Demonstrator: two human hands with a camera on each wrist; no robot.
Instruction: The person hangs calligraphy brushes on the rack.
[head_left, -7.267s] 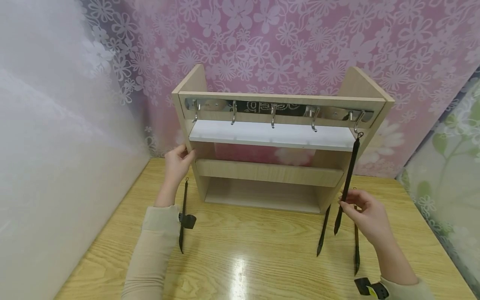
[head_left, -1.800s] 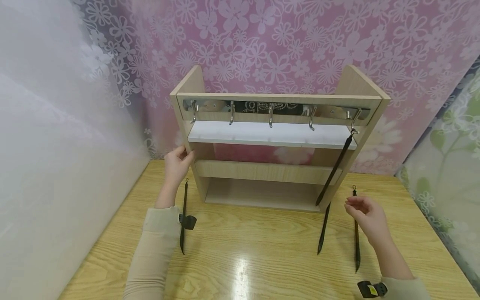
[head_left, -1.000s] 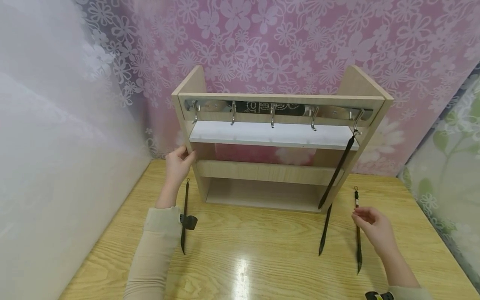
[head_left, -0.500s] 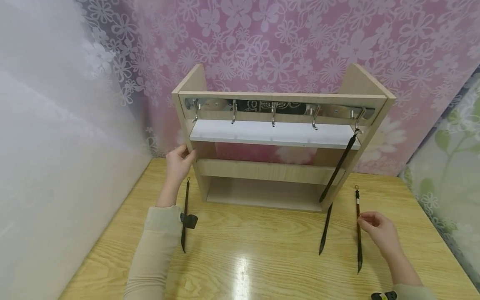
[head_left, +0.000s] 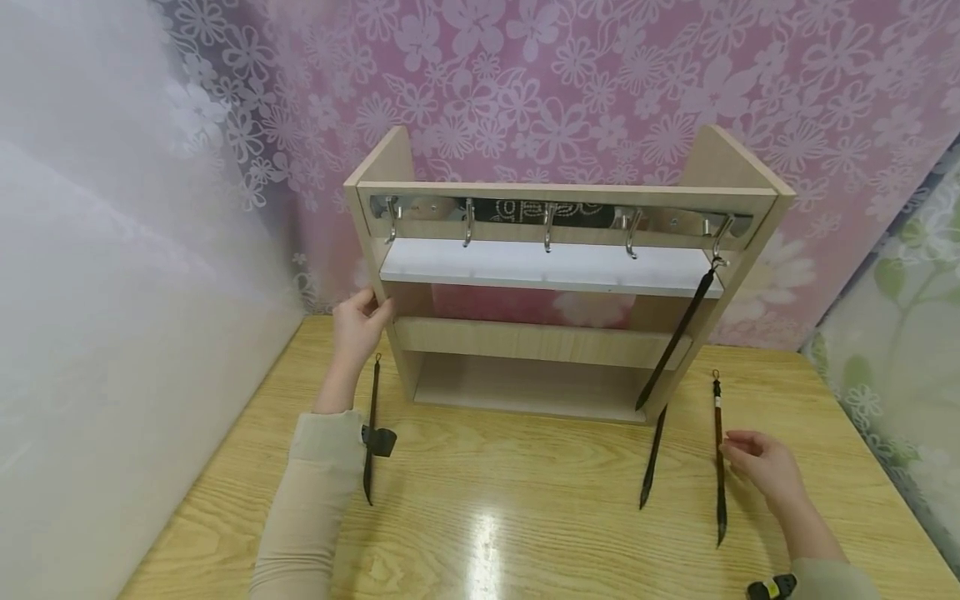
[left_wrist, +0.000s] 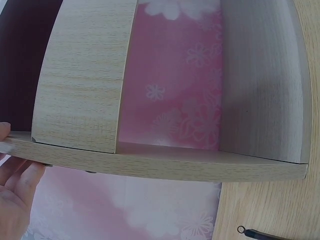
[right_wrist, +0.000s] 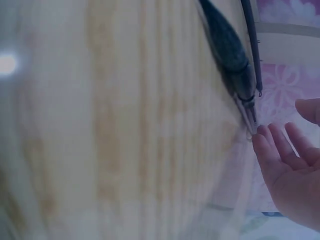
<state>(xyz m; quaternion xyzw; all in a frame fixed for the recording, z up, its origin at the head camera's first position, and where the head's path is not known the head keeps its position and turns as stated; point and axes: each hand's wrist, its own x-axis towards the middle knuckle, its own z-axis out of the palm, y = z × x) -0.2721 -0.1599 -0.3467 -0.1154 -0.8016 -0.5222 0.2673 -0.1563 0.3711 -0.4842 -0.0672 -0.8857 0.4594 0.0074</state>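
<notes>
My left hand pinches the left side panel of a light wooden shelf rack, thumb in front and fingers behind in the left wrist view. A row of metal hooks runs across the rack's top. From the rightmost hook a dark writing brush hangs by its loop, slanting down left. My right hand is beside a second brush with a white band, lying on the table. In the right wrist view the right hand's thumb stands apart from its fingers, and fingertips reach that brush's shaft.
Another brush lies on the table by the rack's right foot. One more brush lies at the left, partly behind the left wrist strap. A pale wall bounds the wooden table on the left, a floral backdrop behind.
My right hand has let go of the brush that now hangs on the rightmost hook. It has moved down and right to the banded brush. The left hand stays on the rack.
</notes>
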